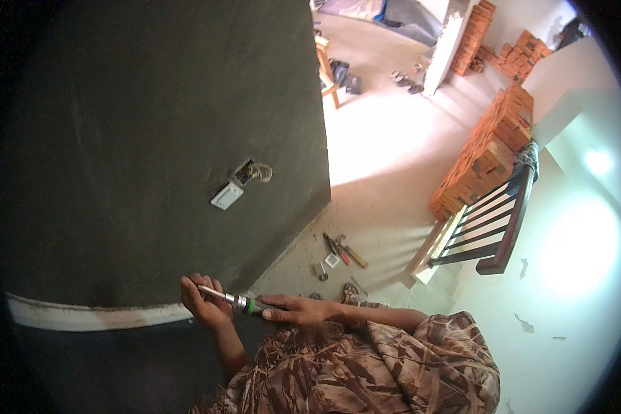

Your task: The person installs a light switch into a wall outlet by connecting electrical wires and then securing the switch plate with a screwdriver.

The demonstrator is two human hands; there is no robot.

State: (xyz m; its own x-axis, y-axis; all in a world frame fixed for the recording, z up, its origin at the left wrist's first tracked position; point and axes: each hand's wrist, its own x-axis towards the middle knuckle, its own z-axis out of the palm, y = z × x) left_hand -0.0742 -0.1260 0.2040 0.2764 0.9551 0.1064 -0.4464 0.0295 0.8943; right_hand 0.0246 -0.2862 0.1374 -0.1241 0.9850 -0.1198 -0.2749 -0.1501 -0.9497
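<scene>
- Handling the screwdriver [240, 302] seems the step in hand; it lies at the near side, pointing left.
- Right hand [300, 310] wraps its back end; left hand [214, 310] curls beside the front (pinching anything or not, I cannot tell).
- Next move likely calls for a steady grip.

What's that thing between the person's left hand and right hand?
A screwdriver-like tool, seen in the head view: the right hand holds its handle end, then come a green band and a silver shaft lying across the left hand.
</scene>
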